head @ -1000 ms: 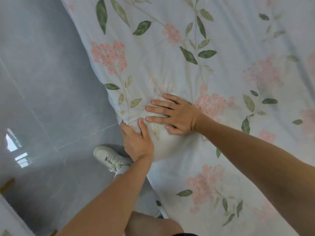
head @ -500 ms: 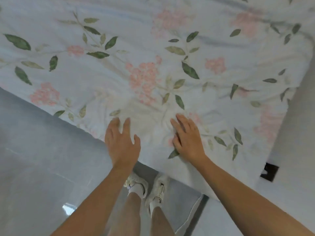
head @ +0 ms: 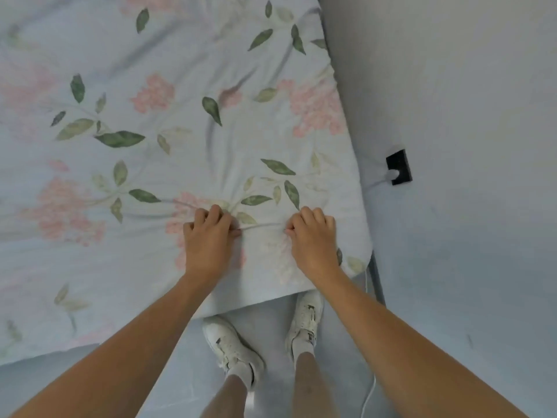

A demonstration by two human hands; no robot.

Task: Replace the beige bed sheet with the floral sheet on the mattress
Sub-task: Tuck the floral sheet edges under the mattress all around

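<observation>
My left hand [head: 208, 242] and right hand [head: 313, 239] are bare, with no rings, watch or bracelet on either wrist, and both forearms are uncovered as far up as the view reaches, no sleeve showing. My lower legs are bare too. On my feet I wear white low-top lace-up sneakers, the left sneaker [head: 232, 348] and the right sneaker [head: 306, 321], both scuffed with small dark specks across the uppers and toe caps. Pale grey-white ankle socks [head: 241, 372] rise just above the sneaker collars, slightly bunched
</observation>
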